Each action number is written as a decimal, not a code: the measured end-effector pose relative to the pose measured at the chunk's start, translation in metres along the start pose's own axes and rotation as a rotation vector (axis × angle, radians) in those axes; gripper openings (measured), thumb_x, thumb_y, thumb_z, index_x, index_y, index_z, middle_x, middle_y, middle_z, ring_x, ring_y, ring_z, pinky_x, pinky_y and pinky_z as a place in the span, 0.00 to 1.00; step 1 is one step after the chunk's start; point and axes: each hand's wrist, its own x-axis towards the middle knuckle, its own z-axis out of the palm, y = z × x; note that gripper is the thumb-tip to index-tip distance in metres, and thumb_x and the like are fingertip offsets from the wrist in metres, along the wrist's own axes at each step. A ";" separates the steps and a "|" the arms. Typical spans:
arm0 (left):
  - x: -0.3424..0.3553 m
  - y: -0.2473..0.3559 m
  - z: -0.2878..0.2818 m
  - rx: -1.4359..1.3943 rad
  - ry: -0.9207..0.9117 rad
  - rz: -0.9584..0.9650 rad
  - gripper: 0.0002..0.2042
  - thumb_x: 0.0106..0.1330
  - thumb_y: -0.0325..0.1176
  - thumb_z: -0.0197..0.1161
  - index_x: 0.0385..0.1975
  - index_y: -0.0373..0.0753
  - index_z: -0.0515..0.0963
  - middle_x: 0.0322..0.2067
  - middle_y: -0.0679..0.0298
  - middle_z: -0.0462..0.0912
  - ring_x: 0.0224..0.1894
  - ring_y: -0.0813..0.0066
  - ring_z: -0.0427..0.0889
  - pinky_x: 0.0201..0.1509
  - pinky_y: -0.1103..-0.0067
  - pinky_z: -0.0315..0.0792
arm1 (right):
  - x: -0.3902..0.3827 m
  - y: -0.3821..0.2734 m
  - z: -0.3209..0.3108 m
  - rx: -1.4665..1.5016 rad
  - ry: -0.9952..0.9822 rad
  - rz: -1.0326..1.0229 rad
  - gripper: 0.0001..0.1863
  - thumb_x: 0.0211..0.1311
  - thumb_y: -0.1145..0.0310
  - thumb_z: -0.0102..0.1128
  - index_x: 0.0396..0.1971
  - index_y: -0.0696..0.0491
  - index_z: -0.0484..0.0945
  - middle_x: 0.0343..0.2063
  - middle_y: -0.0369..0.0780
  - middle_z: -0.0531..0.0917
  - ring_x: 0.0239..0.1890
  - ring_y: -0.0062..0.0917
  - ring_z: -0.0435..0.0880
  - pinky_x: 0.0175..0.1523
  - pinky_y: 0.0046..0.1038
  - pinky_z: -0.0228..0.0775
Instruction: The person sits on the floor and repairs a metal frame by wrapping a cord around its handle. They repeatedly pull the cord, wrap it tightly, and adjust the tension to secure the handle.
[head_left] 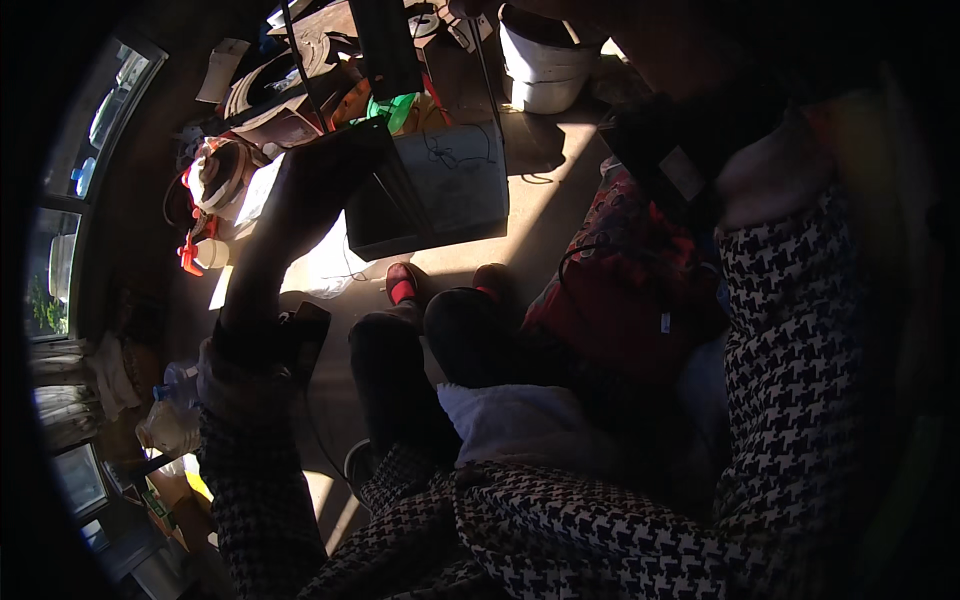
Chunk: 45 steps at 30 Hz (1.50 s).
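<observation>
1. Head view: left hand [305, 185] raised in shadow, wrapped around the near corner of a dark flat panel [345, 160]; panel's long axis running up and to the right, far end toward the grey box [455, 180] on the floor [540, 215].
2. Right hand out of sight; grip impossible to tell.
3. White bucket [540, 70] beyond the box, red bag [630, 290] by the knees, red slippers [402, 285] just below the box.

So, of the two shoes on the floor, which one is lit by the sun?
The left shoe, red and bright in the sun patch below the grey box. The right shoe lies in shadow.
</observation>
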 end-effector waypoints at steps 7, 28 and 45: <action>0.006 0.044 -0.030 0.230 -0.024 0.054 0.12 0.63 0.29 0.58 0.46 0.36 0.77 0.40 0.57 0.82 0.33 0.74 0.81 0.35 0.82 0.74 | -0.030 -0.063 0.005 -0.123 0.044 0.123 0.15 0.60 0.58 0.59 0.39 0.52 0.81 0.28 0.35 0.82 0.22 0.14 0.76 0.26 0.18 0.70; 0.031 -0.031 -0.019 -0.441 -0.032 0.368 0.07 0.56 0.21 0.62 0.34 0.31 0.74 0.30 0.54 0.79 0.33 0.55 0.81 0.33 0.70 0.73 | 0.082 -0.009 0.040 0.218 0.059 0.150 0.13 0.60 0.63 0.62 0.42 0.53 0.79 0.27 0.30 0.79 0.17 0.05 0.67 0.18 0.11 0.59; -0.103 0.132 -0.048 -0.319 0.287 -0.102 0.05 0.59 0.22 0.62 0.34 0.33 0.78 0.26 0.63 0.78 0.30 0.77 0.75 0.37 0.80 0.71 | 0.051 -0.145 0.070 0.438 -0.266 0.011 0.09 0.58 0.68 0.64 0.35 0.56 0.80 0.22 0.30 0.79 0.20 0.09 0.70 0.25 0.17 0.62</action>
